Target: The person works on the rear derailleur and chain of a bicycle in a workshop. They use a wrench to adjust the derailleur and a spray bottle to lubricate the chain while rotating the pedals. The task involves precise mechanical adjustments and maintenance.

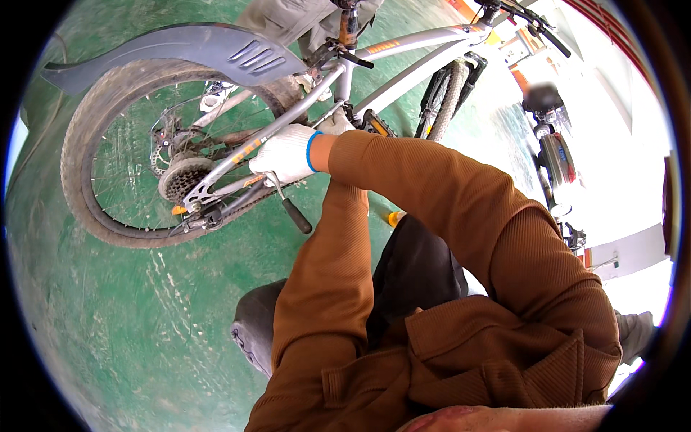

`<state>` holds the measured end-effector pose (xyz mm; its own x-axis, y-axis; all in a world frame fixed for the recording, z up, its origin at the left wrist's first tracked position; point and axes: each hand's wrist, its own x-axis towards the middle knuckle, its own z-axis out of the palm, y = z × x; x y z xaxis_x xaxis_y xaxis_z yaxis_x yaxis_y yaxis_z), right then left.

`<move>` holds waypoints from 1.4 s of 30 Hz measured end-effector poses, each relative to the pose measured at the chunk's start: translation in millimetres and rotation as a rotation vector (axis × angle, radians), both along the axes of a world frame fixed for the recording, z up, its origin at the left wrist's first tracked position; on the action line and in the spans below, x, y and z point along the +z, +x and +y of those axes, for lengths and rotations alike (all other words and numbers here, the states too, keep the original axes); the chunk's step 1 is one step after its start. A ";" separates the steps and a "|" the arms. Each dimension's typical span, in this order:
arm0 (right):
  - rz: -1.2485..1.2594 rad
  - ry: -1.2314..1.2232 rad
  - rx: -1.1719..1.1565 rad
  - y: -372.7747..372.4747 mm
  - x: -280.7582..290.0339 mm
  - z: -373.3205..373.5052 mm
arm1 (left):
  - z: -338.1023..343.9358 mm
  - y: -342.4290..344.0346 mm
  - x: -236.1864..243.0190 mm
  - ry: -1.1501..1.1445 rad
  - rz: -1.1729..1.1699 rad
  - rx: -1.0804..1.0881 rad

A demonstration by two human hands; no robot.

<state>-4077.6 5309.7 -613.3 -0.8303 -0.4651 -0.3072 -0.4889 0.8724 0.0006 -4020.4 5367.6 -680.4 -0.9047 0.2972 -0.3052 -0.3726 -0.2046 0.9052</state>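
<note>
A grey bicycle (414,79) stands across the far side, its rear wheel (79,169) to the left. My right hand (284,153), in a white knit glove with a blue cuff, lies over the lower rear frame tube. Its fingers are closed around the metal end of a tool with a black grip (296,216), which hangs downward; the tool's exact kind does not show. My left arm passes beneath the right one. My left hand (335,122), also in a white glove, is beside the crank area, and its fingers are mostly hidden. A pedal (377,124) is close to it.
Grey-blue mudguard (209,52) arches over the rear wheel. A cassette (186,178) and derailleur sit at its hub. Behind the bicycle are a person's grey trousers (281,18). A small yellow object (396,218) is by my knee. An electric scooter-like vehicle (556,158) stands at the right.
</note>
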 end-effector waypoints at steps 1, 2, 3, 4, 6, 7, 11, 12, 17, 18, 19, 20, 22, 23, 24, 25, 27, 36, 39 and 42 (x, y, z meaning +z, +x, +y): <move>-0.041 -0.002 0.017 -4.3 -1.4 0.8 | 1.1 -1.8 -0.4 0.002 0.001 0.000; -0.080 0.001 0.028 -8.3 0.0 1.9 | 2.9 -4.8 0.5 0.009 -0.003 0.001; -0.119 0.003 0.040 -10.6 1.3 3.2 | 5.2 -5.2 1.9 0.017 -0.002 -0.004; -0.131 -0.023 0.041 -10.2 2.7 5.3 | 7.6 -5.5 3.0 0.025 -0.002 -0.006; -0.156 -0.086 0.062 -10.9 5.9 4.7 | 10.0 -6.9 2.1 0.028 -0.004 -0.001; -0.165 -0.060 0.059 -11.7 7.6 4.3 | 11.2 -8.9 1.6 0.031 -0.005 0.005; -0.163 -0.022 0.057 -11.1 5.9 7.7 | 18.2 -12.4 0.0 0.053 -0.009 0.005; -0.148 -0.077 0.040 -10.7 3.9 12.0 | 20.5 -11.7 1.4 0.063 -0.012 0.004; -0.170 -0.098 -0.083 -8.1 18.2 7.9 | 18.3 -16.7 -2.1 0.092 -0.021 0.031; -0.175 -0.090 -0.084 -6.3 17.8 6.5 | 16.7 -16.9 -4.8 0.090 -0.017 0.036; -0.172 -0.119 -0.106 -4.8 15.8 9.2 | 18.5 -15.4 -4.6 0.094 -0.014 0.038; -0.168 -0.140 -0.132 -3.5 14.1 15.5 | 20.7 -13.9 -4.9 0.099 -0.014 0.037; -0.136 -0.129 -0.132 2.3 11.3 21.2 | 24.5 -10.5 -2.7 0.129 -0.014 0.033; -0.161 -0.120 -0.130 2.5 14.5 19.1 | 24.6 -9.7 -1.0 0.140 -0.018 0.038; -0.186 -0.112 -0.130 2.6 17.3 16.9 | 23.7 -9.9 -0.5 0.149 -0.018 0.040; -0.179 -0.145 -0.098 4.3 20.8 15.3 | 22.6 -9.3 -0.5 0.158 -0.025 0.042; -0.193 -0.192 -0.106 6.6 25.7 10.0 | 21.7 -11.0 1.4 0.169 -0.028 0.042; 0.021 -0.101 -0.060 17.8 3.9 -11.7 | 20.8 -12.4 4.9 0.220 -0.058 0.050; 0.087 -0.043 0.000 14.2 -2.9 -10.2 | 21.2 -16.8 2.0 0.212 -0.062 0.055; 0.208 -0.059 0.136 11.5 -11.5 -7.6 | 24.7 -27.3 0.3 0.140 -0.124 0.101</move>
